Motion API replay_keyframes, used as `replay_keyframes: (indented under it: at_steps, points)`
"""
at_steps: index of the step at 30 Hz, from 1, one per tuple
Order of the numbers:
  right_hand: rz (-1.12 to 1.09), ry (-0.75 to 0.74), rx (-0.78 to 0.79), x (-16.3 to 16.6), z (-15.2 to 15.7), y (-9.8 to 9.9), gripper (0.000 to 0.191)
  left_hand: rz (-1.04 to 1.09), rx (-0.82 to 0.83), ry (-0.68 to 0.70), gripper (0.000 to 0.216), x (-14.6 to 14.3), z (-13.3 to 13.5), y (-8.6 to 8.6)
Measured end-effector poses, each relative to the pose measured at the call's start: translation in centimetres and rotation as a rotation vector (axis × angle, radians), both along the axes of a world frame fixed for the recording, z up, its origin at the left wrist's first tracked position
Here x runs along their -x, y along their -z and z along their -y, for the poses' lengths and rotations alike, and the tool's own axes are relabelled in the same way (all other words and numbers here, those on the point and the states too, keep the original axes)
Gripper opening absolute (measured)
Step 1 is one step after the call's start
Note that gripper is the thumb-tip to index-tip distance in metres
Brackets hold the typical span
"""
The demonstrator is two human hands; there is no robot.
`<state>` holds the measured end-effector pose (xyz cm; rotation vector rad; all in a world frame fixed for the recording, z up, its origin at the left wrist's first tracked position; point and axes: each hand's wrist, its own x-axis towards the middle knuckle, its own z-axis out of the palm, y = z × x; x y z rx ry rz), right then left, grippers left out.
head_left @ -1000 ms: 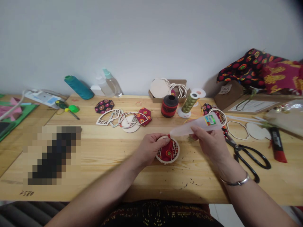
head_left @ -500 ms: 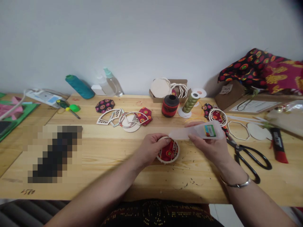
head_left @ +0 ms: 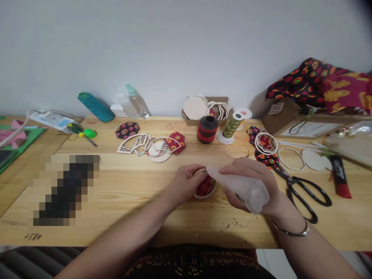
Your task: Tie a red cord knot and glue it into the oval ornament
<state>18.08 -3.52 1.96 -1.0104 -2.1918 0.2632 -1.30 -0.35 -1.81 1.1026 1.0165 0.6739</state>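
Holding the round lattice ornament (head_left: 205,188) in the left hand (head_left: 186,181), with fingers and thumb clamped on its upper-left rim, over the worktop (head_left: 139,221). Gripping a translucent squeeze bottle (head_left: 249,193) in the right hand (head_left: 257,172), with fingers wrapped around its body and narrow end aimed at the ornament's upper rim (perhaps touching, though too small and covered to say).

Seemingly partway along: red fabric already set behind the held ornament's lattice; likewise red fabric already inside the round lattice piece (head_left: 266,143) at right, lying among patterned fabric pads (head_left: 266,159). Still separate, by the look of it: fan-shaped frames (head_left: 123,148) beyond the left hand, a wavy-edged frame (head_left: 287,148) and a wooden blank (head_left: 315,160) near the scissors (head_left: 291,180).

Packed in the small cardboard box (head_left: 193,123) by the wall: pale wooden blanks (head_left: 195,107) and thin frames (head_left: 222,110). Heaped on top of the larger cardboard box (head_left: 279,120): patterned cloth (head_left: 308,81), with anything deeper hidden. Unreadable through cloudy walls: the squeeze bottle's fill.
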Motion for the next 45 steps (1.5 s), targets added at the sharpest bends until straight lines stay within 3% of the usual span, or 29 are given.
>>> replay_keyframes:
  at_steps: [2, 5, 9, 12, 15, 23, 27, 29, 31, 34, 38, 42, 45]
  points:
    - [-0.036, 0.04, -0.013, 0.0, -0.1, 0.0, 0.04, 0.021, 0.029, -0.012, 0.023, 0.1, -0.1, 0.0]
    - [-0.131, 0.219, 0.006, 0.3, -0.1, -0.3, 0.029, 0.065, 0.116, -0.033, 0.025, 0.1, -0.1, 0.1]
    - [-0.405, 0.409, 0.155, 0.4, -0.3, -0.3, 0.021, 0.11, 0.207, -0.08, 0.021, 0.0, -0.1, 0.2]
    - [-0.54, 0.415, 0.266, 0.4, -0.5, -0.1, 0.019, 0.155, 0.248, -0.086, 0.021, 0.0, -0.1, 0.3]
    - [-0.538, 0.344, 0.33, 0.5, -0.5, 0.0, 0.019, 0.182, 0.236, -0.077, 0.022, 0.1, -0.1, 0.5]
    - [-0.321, 0.211, 0.207, 0.8, 0.0, -0.1, 0.025, 0.124, 0.147, -0.03, 0.022, 0.2, -0.2, 0.3]
    - [-0.148, 0.147, 0.066, 1.2, 0.0, -0.6, 0.025, 0.103, 0.097, -0.019, 0.021, 0.1, -0.1, 0.1]
    - [-0.14, 0.203, -0.007, 1.2, -0.1, -0.4, 0.027, 0.095, 0.1, -0.017, 0.02, 0.0, 0.0, 0.1]
    - [-0.224, 0.356, -0.052, 1.1, -0.2, 0.0, 0.03, 0.099, 0.139, -0.038, 0.02, -0.1, 0.0, 0.2]
    - [-0.535, 0.521, 0.027, 0.6, -0.8, 0.8, 0.04, 0.146, 0.216, -0.096, 0.021, -0.2, 0.0, 0.3]
    - [-0.942, 0.308, 0.235, 0.2, -1.7, 1.1, 0.046, 0.209, 0.285, -0.124, 0.022, -0.2, -0.1, 0.3]
    - [-1.062, 0.015, 0.336, 0.3, -1.8, 0.4, 0.067, 0.247, 0.312, -0.122, 0.022, -0.1, -0.2, 0.3]
    - [-1.12, -0.061, 0.414, 0.4, -1.6, 0.2, 0.053, 0.247, 0.316, -0.132, 0.022, -0.1, -0.3, 0.3]
